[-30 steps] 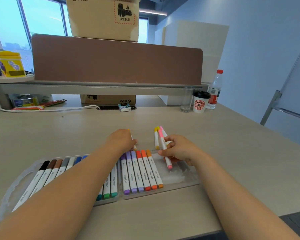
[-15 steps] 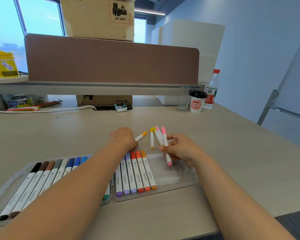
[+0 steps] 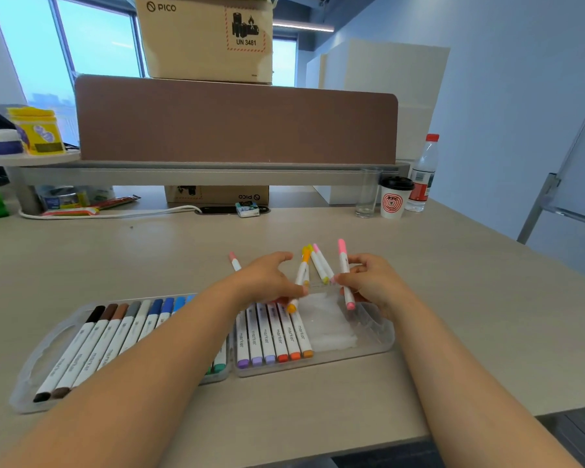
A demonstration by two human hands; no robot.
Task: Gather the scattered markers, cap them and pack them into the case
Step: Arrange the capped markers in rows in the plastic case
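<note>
A clear plastic marker case [image 3: 368, 346] lies open on the desk, with several capped markers in both halves. My left hand [image 3: 267, 282] pinches an orange marker [image 3: 299, 282] above the right half of the case. My right hand [image 3: 368, 282] grips a pink marker [image 3: 344, 268], which stands nearly upright. A yellow marker and a pink one [image 3: 320, 265] lie on the desk between my hands. Another pink marker [image 3: 234, 261] lies just beyond my left hand.
A glass [image 3: 365, 197], a paper cup [image 3: 394, 197] and a water bottle [image 3: 423, 173] stand at the back right. A brown divider [image 3: 237, 119] with a cardboard box on top closes off the far side. A white cable [image 3: 115, 214] runs along the back left.
My left hand has picked up the orange marker and brought it over the case. My right hand has tilted its pink marker more upright. A pink marker now shows beyond my left hand.
</note>
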